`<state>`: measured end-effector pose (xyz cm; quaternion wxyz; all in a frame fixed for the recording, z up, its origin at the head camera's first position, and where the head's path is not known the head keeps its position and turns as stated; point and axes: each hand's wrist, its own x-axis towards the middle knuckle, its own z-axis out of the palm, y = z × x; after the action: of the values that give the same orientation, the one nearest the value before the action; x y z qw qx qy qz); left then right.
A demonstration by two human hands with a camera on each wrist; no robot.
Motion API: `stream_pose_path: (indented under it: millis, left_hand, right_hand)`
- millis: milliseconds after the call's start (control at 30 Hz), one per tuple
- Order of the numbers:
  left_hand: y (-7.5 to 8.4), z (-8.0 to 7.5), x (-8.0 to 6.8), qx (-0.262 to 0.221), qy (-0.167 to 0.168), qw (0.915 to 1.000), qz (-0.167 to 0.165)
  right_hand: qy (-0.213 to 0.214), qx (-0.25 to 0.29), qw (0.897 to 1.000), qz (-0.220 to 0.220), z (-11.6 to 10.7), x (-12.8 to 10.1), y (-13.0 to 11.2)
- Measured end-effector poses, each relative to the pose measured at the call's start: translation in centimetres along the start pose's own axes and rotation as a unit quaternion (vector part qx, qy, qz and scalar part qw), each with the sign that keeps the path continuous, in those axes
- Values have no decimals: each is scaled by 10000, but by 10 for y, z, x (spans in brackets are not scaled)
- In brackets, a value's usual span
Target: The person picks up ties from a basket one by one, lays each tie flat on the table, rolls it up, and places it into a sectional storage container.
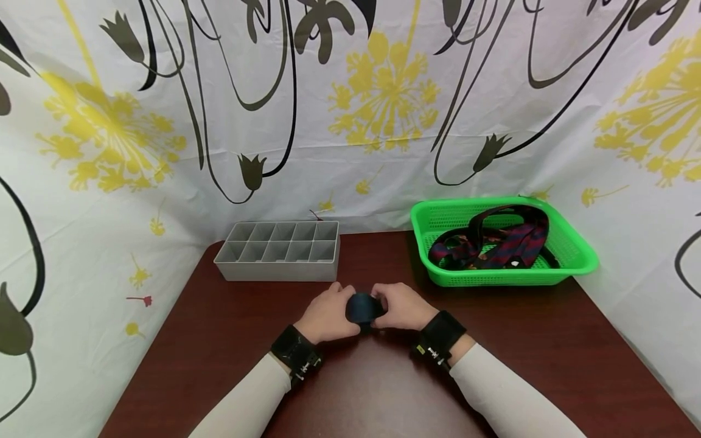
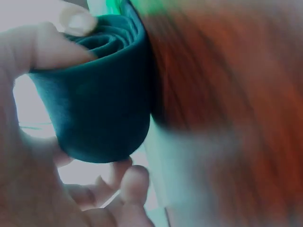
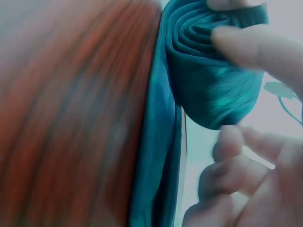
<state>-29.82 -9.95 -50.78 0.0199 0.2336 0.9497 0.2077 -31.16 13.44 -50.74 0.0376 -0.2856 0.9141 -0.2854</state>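
Note:
A dark blue-teal necktie (image 1: 361, 308), wound into a coil, is held between both hands over the middle of the brown table. My left hand (image 1: 327, 315) grips the coil from the left; in the left wrist view its thumb and a finger lie at the spiral edge of the roll (image 2: 102, 104). From the right, my right hand (image 1: 404, 306) pinches the same coil, thumb at the spiral end. A flat unrolled length (image 3: 154, 146) of the necktie runs from the coil along the tabletop in the right wrist view.
A grey box (image 1: 282, 271) divided into several compartments stands at the back left of the table (image 1: 219, 353). The green basket (image 1: 501, 278) at the back right holds dark patterned, striped neckties (image 1: 520, 237). A white cloth with printed flowers (image 1: 328, 121) hangs behind and beside the table.

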Motion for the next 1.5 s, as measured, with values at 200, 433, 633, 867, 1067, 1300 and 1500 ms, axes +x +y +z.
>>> stream_pose_path:
  millis: [200,433,633,867,1067,1300,1500]
  left_hand:
    - [-2,1,0,-165,-87,9998,-4]
    - [-1,-1,0,-4,44,10000,48]
    - [0,-2,0,-217,16,9997,92]
    - [-1,-2,0,-81,180,9992,336]
    - [-3,-1,2,-180,-52,9992,364]
    - [-3,-1,3,140,-62,9986,507]
    - [-3,-1,1,-55,-289,9985,451]
  right_hand:
    - [-319,-115,9994,92,-2,0,5]
    - [-39,49,9995,-297,-2,1,0]
    - [-337,-249,9990,159,-3,0,6]
    - [-214,9,9982,-565,-1,1,3]
    - [-501,8,9983,-298,1,1,8]
    - [-442,190,9980,-399,-6,0,5]
    - [-603,91,9981,-133,-9,-1,6]
